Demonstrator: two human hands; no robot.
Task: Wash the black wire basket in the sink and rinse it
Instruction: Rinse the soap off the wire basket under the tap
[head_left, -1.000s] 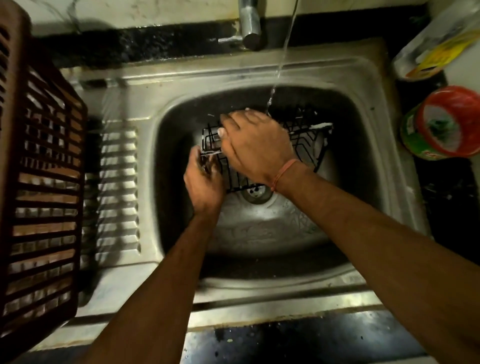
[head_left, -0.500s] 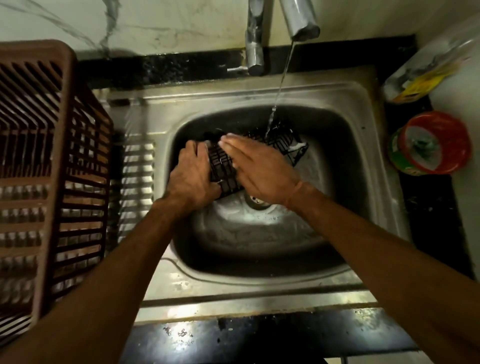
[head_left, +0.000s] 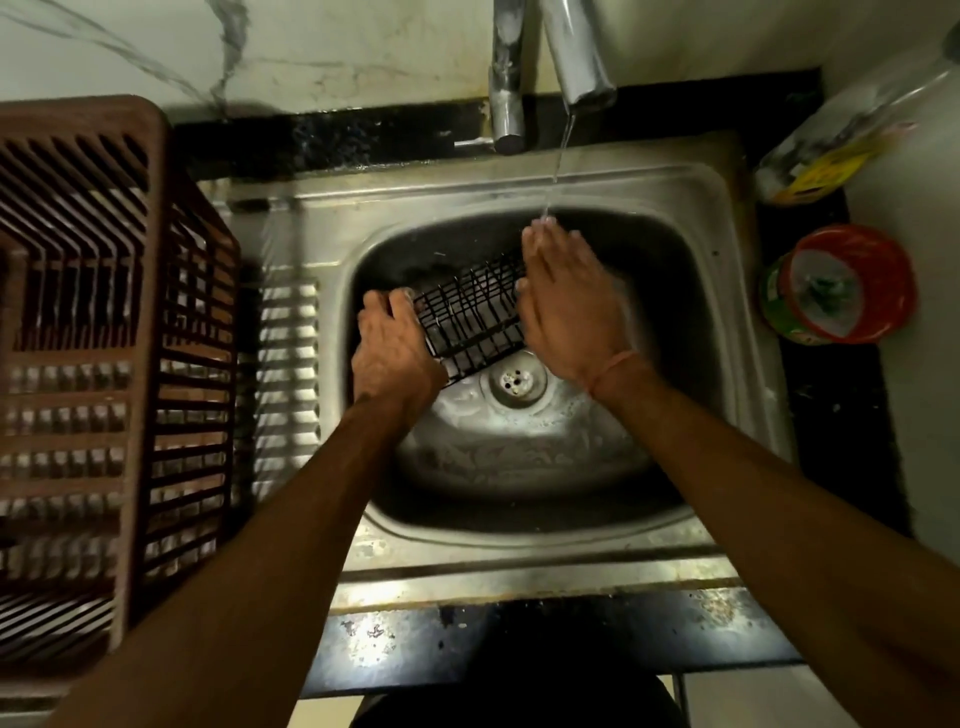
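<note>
From the head cam, you're holding the basket (head_left: 475, 312) tilted over the drain (head_left: 513, 378) down in the sink (head_left: 649, 182). Your left hand (head_left: 392, 345) is gripping its left end, while your right hand (head_left: 569, 306) is lying flat against its right side, fingers straight (water (head_left: 558, 161) is hitting the fingertips (head_left: 540, 234)).

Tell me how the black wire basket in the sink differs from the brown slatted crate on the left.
The black wire basket is thin metal wire; the brown crate is thick plastic slats. The basket looks much smaller than the crate. The basket sits tilted in the sink basin, gripped by the left hand, while the crate stands untouched beside the basin. Both are open lattice containers.
</note>
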